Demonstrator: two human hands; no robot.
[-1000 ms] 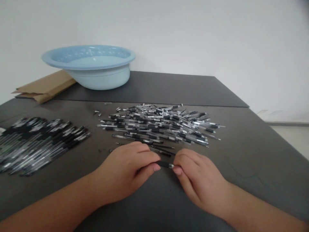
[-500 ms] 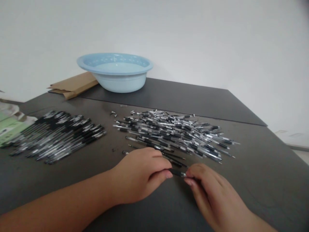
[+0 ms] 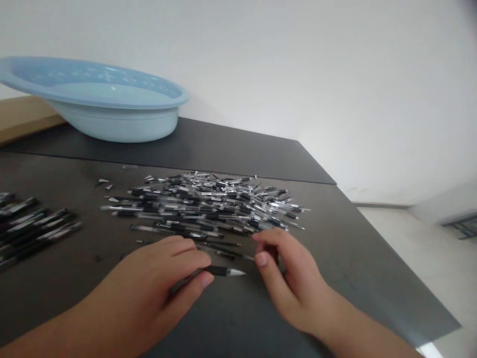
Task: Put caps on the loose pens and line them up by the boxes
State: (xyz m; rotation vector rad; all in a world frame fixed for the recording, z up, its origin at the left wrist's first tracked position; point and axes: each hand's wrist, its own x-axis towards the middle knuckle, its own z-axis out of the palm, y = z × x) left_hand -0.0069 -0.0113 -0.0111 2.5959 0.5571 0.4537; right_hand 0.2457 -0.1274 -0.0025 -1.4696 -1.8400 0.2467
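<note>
My left hand [image 3: 167, 278] is closed around a pen [image 3: 219, 271] with a black grip. The pen's silver cone tip points right, and its rear end is hidden by my palm. To the right of that tip is my right hand [image 3: 286, 273], thumb and forefinger parted, with nothing visible between them. Its fingertips are at the near edge of a heap of clear and black pen parts [image 3: 208, 199]. A thin refill [image 3: 246, 256] ends close to my right thumb; I cannot tell whether they touch.
A group of pens [image 3: 33, 223] lies at the left on the dark table [image 3: 357, 278]. Behind are a light blue basin [image 3: 126, 124] and a brown cardboard piece [image 3: 26, 117]. Small cone tips [image 3: 104, 181] lie left of the heap. The table's right edge drops to a pale floor.
My right hand has come off the pen's tip and opened, moving away from it. The pen stays in my left hand. The view has turned to the right.
</note>
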